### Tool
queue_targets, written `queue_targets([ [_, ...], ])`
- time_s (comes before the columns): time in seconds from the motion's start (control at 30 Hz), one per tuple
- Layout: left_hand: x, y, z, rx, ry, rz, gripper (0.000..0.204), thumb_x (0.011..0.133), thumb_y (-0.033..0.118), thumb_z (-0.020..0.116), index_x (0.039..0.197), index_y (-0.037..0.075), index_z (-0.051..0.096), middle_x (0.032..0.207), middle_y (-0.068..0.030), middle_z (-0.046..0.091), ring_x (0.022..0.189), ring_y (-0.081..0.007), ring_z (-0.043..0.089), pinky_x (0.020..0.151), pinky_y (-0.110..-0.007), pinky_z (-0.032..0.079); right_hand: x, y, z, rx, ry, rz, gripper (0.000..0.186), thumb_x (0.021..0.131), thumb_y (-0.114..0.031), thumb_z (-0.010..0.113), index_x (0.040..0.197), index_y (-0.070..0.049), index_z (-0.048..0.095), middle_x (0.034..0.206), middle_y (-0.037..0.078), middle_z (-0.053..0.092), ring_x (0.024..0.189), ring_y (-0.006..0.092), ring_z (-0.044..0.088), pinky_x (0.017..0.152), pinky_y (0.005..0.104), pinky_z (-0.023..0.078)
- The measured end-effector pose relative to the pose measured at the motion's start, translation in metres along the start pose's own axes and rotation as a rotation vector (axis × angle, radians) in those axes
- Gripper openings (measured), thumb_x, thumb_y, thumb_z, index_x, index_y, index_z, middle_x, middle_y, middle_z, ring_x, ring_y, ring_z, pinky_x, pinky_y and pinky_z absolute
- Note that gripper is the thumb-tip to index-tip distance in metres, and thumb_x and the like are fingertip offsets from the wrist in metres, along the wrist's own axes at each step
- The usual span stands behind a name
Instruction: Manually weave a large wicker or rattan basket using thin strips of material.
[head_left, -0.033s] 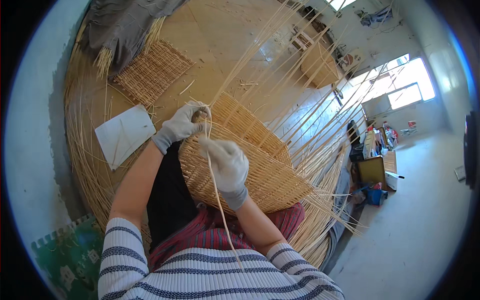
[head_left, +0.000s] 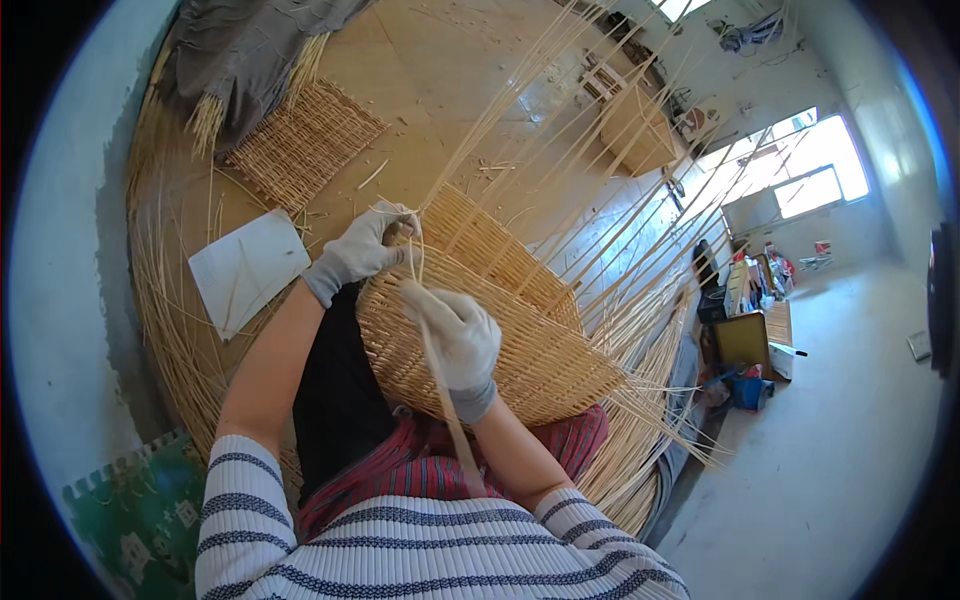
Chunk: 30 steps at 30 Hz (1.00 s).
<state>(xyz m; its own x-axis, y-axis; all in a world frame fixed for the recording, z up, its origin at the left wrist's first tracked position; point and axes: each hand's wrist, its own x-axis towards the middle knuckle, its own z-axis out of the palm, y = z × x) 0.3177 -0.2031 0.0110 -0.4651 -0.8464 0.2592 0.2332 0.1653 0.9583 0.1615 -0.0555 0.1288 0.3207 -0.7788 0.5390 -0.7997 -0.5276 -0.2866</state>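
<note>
A tan wicker basket (head_left: 480, 350), part woven, rests tilted across my lap with long upright stakes (head_left: 600, 190) fanning away to the upper right. My left hand (head_left: 362, 246), in a pale grey work glove, is closed on the basket's far left corner; its fingertips are partly hidden among the strands. Just below and to the right, my gloved right hand (head_left: 458, 335) pinches a pale wicker strand (head_left: 445, 405). That strand runs from the corner by my left hand, through my right fingers, and its blurred tail hangs down toward my striped sweater.
A woven wicker panel (head_left: 305, 140) and a white sheet (head_left: 250, 270) lie on the floor at the left. Loose wicker rods (head_left: 640, 420) are heaped right of the basket. Grey cloth (head_left: 240, 60) covers more rods at upper left. Boxes and clutter (head_left: 750, 330) stand at the right.
My right hand has shifted slightly down and to the right with the strand, whose tail swings and smears. The left hand and the basket stay where they were.
</note>
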Motion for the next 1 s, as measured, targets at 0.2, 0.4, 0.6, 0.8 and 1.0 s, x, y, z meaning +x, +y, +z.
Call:
queue_targets([
  [0.2,0.011,0.014,-0.007,0.129,-0.158,-0.011,0.047,0.074,0.026,0.09,0.105,0.011,0.058,0.106,-0.0002,0.048,0.104,-0.0132,0.046,0.097,-0.03,0.038,-0.028,0.033,-0.002,0.783,0.404,0.564,0.016,0.097,0.001,0.055,0.107,0.005,0.068,0.098,0.014,0.072,0.074,0.0186,0.068,0.052,0.0224,0.05],
  [0.4,0.013,0.015,-0.016,-0.144,-0.277,-0.215,0.049,0.075,0.036,0.088,0.102,0.01,0.057,0.105,0.0024,0.049,0.103,-0.0126,0.046,0.096,-0.028,0.037,-0.022,0.028,0.009,1.104,0.322,0.602,0.035,0.1,-0.001,0.054,0.135,-0.004,0.054,0.116,0.012,0.068,0.098,0.0174,0.067,0.071,0.0238,0.055],
  [0.6,0.016,0.013,0.021,0.067,-0.023,-0.221,0.041,0.077,0.03,0.089,0.091,0.01,0.056,0.082,0.0071,0.045,0.074,-0.0043,0.04,0.068,-0.02,0.039,-0.041,0.035,0.022,1.092,0.524,0.713,0.033,0.1,-0.003,0.053,0.133,-0.007,0.055,0.125,0.012,0.063,0.103,0.0193,0.066,0.071,0.0261,0.056],
  [0.8,0.016,0.019,0.036,0.621,0.209,-0.143,0.06,0.065,0.039,0.095,0.07,0.008,0.044,0.075,0.0002,0.038,0.069,-0.0125,0.039,0.062,-0.027,0.04,-0.008,0.089,-0.009,0.749,0.329,0.921,0.034,0.103,-0.014,0.051,0.136,-0.008,0.054,0.131,0.011,0.062,0.096,0.0148,0.068,0.067,0.0261,0.055],
  [1.0,0.014,0.044,0.047,0.724,0.288,-0.269,0.074,0.063,0.066,0.086,0.07,0.004,0.045,0.081,-0.0084,0.046,0.07,-0.0237,0.046,0.067,-0.042,0.044,0.075,0.112,-0.013,-0.013,0.22,0.625,0.039,0.096,-0.004,0.053,0.134,-0.011,0.058,0.128,0.014,0.063,0.083,0.0209,0.069,0.07,0.0314,0.056],
])
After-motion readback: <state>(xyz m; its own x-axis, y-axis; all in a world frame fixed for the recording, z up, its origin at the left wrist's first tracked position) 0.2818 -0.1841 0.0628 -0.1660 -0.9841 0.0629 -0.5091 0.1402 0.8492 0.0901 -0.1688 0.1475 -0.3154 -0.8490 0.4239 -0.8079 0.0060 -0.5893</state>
